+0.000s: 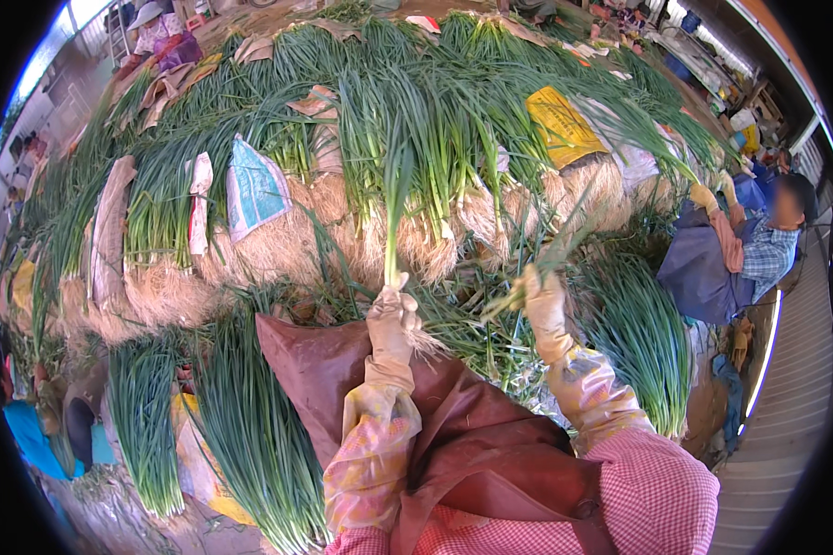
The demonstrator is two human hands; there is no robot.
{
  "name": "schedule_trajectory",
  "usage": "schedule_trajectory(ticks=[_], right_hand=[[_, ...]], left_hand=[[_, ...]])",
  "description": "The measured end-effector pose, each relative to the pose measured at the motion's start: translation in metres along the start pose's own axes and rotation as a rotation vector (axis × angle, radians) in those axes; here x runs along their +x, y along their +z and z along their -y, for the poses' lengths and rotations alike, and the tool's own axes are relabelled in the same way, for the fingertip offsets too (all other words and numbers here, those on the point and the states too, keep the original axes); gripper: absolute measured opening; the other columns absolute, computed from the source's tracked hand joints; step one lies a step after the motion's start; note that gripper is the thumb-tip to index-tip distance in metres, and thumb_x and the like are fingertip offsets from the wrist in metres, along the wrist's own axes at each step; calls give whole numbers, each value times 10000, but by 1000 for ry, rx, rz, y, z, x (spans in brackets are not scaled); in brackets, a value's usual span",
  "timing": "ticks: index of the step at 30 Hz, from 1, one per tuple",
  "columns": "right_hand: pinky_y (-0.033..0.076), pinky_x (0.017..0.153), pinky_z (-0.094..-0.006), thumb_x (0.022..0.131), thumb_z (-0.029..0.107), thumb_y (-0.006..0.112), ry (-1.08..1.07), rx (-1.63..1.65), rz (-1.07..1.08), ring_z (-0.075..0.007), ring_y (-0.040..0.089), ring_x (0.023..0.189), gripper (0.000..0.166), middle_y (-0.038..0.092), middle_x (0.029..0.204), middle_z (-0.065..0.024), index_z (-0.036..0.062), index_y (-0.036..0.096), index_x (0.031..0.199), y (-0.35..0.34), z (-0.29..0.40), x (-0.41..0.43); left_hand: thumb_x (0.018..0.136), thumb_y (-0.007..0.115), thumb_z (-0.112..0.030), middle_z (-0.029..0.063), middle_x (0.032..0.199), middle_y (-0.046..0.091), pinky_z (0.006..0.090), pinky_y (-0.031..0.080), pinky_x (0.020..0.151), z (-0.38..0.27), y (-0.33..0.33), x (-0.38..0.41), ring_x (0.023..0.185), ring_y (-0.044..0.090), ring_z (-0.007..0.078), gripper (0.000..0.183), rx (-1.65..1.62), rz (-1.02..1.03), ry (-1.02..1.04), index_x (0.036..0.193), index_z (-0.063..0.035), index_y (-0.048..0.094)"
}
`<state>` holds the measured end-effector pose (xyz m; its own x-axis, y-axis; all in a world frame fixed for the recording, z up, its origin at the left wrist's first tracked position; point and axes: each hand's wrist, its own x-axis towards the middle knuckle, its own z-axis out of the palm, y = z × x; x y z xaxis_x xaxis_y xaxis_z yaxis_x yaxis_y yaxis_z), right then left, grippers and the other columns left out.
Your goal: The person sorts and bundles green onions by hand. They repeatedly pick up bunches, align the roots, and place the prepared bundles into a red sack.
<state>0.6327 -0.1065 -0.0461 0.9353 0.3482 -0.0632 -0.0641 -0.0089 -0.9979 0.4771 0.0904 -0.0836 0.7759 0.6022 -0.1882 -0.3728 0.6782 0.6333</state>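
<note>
My left hand (392,319), in a pale work glove, grips a green onion (391,243) near its root end. The onion's leaves point away from me, and its roots hang out under my fingers. Off to the right, my gloved right hand (543,295) is closed around some loose green leaves (505,302), blurred. A dark red apron (479,409) covers my lap beneath both hands. Just beyond them lies a long row of green onions (416,139), with the bushy roots (278,253) facing me.
Leaf scraps (472,333) litter the ground between my hands. Onion bundles lie at my right (642,340) and left (257,423). Printed sacks, one yellow (562,128) and one blue-white (253,184), rest on the row. A gloved co-worker (743,236) sits at the right; others are farther off.
</note>
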Motion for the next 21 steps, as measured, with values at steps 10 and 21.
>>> schedule_trajectory(ticks=[10,21], right_hand=[[479,864,-403,834,422,589,5,-959,305,-349,621,971,551,659,1016,-172,78,501,1255,67,-63,37],[460,433,-328,867,307,635,-825,-939,-12,-238,599,478,244,608,609,-120,65,638,891,104,-23,60]], left_hand=[[968,486,-241,1,526,468,222,310,359,2,-8,-3,380,376,81,297,-430,263,-286,1141,-5,532],[944,505,-153,65,685,616,236,349,341,-1,-6,7,346,383,83,327,-276,-32,-47,1251,-42,501]])
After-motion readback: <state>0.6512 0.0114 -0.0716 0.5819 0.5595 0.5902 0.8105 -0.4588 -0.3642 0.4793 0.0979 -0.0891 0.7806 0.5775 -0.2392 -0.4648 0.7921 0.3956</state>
